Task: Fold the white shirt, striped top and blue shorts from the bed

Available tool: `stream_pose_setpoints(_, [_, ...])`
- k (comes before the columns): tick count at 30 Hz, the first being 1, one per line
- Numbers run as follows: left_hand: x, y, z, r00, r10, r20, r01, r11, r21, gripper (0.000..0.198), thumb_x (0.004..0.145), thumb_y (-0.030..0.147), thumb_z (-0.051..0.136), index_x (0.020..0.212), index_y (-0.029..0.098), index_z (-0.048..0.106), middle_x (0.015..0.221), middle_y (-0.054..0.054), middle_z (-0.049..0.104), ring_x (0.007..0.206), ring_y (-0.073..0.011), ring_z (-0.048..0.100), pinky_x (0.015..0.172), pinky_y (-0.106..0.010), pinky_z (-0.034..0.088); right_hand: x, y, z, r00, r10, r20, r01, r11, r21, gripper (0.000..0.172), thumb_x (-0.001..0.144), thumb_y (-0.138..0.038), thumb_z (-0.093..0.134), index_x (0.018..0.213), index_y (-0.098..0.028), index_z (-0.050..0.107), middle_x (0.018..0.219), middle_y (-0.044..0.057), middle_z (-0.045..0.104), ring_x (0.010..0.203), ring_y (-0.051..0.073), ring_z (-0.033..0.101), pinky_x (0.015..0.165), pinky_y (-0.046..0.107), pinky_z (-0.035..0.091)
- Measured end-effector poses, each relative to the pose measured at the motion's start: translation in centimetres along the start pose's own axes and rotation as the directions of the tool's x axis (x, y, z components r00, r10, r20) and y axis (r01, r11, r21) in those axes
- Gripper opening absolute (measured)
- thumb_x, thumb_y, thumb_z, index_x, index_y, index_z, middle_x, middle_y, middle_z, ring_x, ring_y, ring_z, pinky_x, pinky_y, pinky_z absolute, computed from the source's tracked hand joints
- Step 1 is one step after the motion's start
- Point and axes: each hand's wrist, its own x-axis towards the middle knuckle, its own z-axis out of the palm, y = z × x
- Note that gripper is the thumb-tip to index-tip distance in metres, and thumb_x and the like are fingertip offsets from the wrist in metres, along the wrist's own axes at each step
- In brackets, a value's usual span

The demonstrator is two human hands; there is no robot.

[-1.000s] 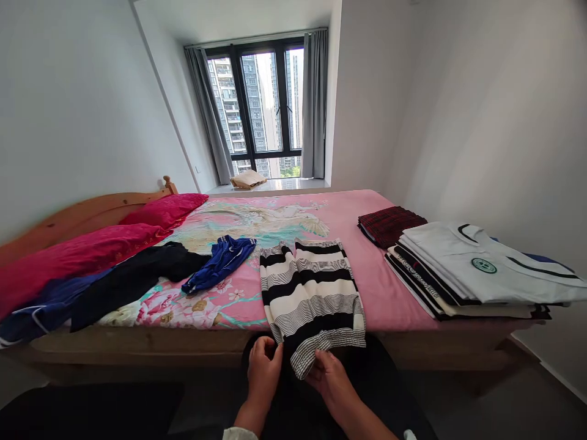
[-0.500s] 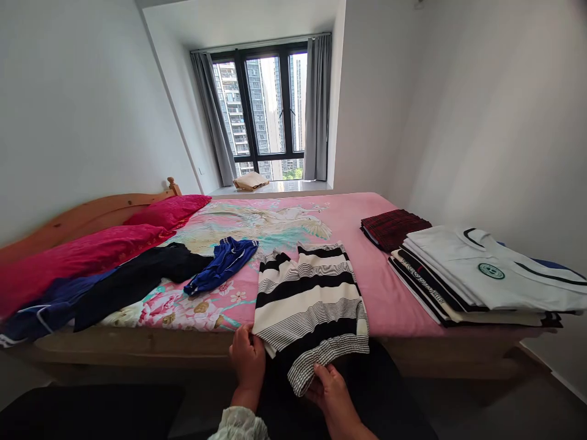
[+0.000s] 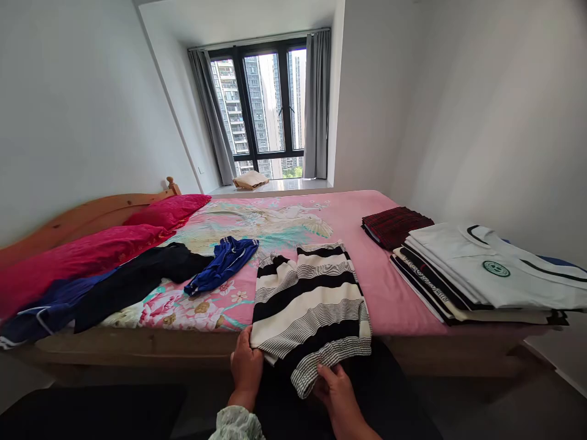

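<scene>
Striped black-and-cream shorts (image 3: 312, 296) lie spread on the near edge of the bed, their gathered waistband toward me and the two leg ends pointing to the window. My left hand (image 3: 246, 362) pinches the near left corner of the shorts at the bed's edge. With thumb on top and fingers beneath, my right hand (image 3: 334, 391) grips the waistband, which hangs over the edge. Left of the shorts lies a crumpled blue garment (image 3: 223, 264) with white stripes.
A dark garment (image 3: 142, 281) and red pillows (image 3: 87, 250) lie at the left by the wooden headboard (image 3: 68, 217). At the right are a folded dark red plaid garment (image 3: 397, 226) and a stack of folded shirts (image 3: 463, 278). A window (image 3: 266, 107) is beyond the bed.
Both hands keep their hold on the shorts. The right hand and the waistband have shifted slightly to the right; the left corner has moved a little leftward.
</scene>
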Motion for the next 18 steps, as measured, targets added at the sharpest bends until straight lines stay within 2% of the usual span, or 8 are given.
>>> stream_pose_setpoints(3, [-2.1,-0.2,0.6,0.998,0.069,0.008,-0.069,0.998,0.002,0.045,0.074,0.010,0.039,0.117,0.019,0.051,0.120,-0.010,0.059,0.112,-0.0253,0.055,0.090,-0.038,0.041,0.3,-0.4,-0.6,0.997,-0.055,-0.054,0.058,0.997,0.044,0.019,0.061,-0.029,0.064,0.075,-0.022,0.052,0.065,-0.004,0.060,0.062,0.015,0.058,0.063,0.030,0.050])
stream_pose_setpoints(5, [-4.2,-0.9,1.1,0.987,0.154,0.040,-0.153,0.988,-0.014,0.044,0.074,0.012,0.041,0.115,0.019,0.053,0.118,-0.010,0.059,0.113,-0.0257,0.054,0.091,-0.040,0.042,0.5,-0.7,-1.5,0.999,-0.014,-0.051,0.018,0.997,0.076,0.014,0.064,-0.033,0.056,0.072,-0.022,0.051,0.061,-0.003,0.058,0.063,0.018,0.059,0.062,0.032,0.050])
stream_pose_setpoints(7, [-5.8,-1.9,1.2,0.960,0.267,0.083,-0.264,0.964,-0.040,0.042,0.074,0.018,0.047,0.115,0.021,0.055,0.120,-0.010,0.058,0.115,-0.0271,0.052,0.092,-0.042,0.043,0.6,-1.1,-2.5,0.998,0.040,-0.039,-0.036,0.995,0.097,0.016,0.066,-0.035,0.051,0.073,-0.022,0.054,0.062,0.000,0.061,0.068,0.022,0.061,0.062,0.035,0.050])
stream_pose_setpoints(9, [-5.7,-2.6,0.5,0.931,0.355,0.085,-0.351,0.934,-0.061,0.040,0.076,0.026,0.051,0.115,0.022,0.056,0.124,-0.009,0.056,0.119,-0.0273,0.050,0.096,-0.042,0.042,0.7,-1.3,-3.5,0.996,0.088,-0.029,-0.084,0.989,0.122,0.017,0.067,-0.036,0.050,0.073,-0.022,0.056,0.065,0.003,0.064,0.073,0.025,0.063,0.063,0.037,0.050])
stream_pose_setpoints(10, [-4.8,-2.8,-0.1,0.925,0.374,0.063,-0.371,0.927,-0.063,0.037,0.079,0.029,0.049,0.114,0.021,0.057,0.124,-0.009,0.056,0.119,-0.0266,0.050,0.098,-0.042,0.041,0.8,-1.3,-4.0,0.994,0.106,-0.027,-0.101,0.985,0.136,0.016,0.067,-0.037,0.050,0.071,-0.022,0.056,0.065,0.003,0.065,0.074,0.026,0.064,0.063,0.037,0.050])
stream_pose_setpoints(12, [-1.5,-2.5,-1.3,0.928,0.370,0.031,-0.370,0.929,-0.011,0.033,0.086,0.031,0.041,0.111,0.019,0.059,0.118,-0.009,0.060,0.114,-0.0244,0.053,0.099,-0.040,0.042,1.0,-1.2,-4.7,0.994,0.113,0.000,-0.112,0.983,0.148,0.016,0.066,-0.038,0.053,0.068,-0.022,0.055,0.066,0.004,0.066,0.076,0.027,0.065,0.064,0.037,0.050])
stream_pose_setpoints(15, [6.0,-1.0,-2.2,0.933,0.351,0.080,-0.359,0.925,0.123,0.035,0.089,0.026,0.033,0.106,0.016,0.062,0.111,-0.010,0.065,0.109,-0.0220,0.056,0.100,-0.037,0.042,1.5,-0.7,-5.4,0.993,0.111,0.026,-0.113,0.986,0.123,0.018,0.064,-0.038,0.061,0.069,-0.021,0.057,0.065,0.003,0.066,0.076,0.026,0.065,0.066,0.036,0.051])
stream_pose_setpoints(18, [13.5,0.9,-1.2,0.918,0.349,0.186,-0.382,0.905,0.189,0.033,0.087,0.017,0.037,0.106,0.017,0.063,0.114,-0.009,0.065,0.109,-0.0186,0.057,0.101,-0.034,0.041,1.6,-0.7,-5.7,0.998,0.057,0.000,-0.057,0.997,0.046,0.023,0.064,-0.040,0.068,0.073,-0.021,0.060,0.065,0.002,0.065,0.076,0.024,0.065,0.066,0.034,0.051])
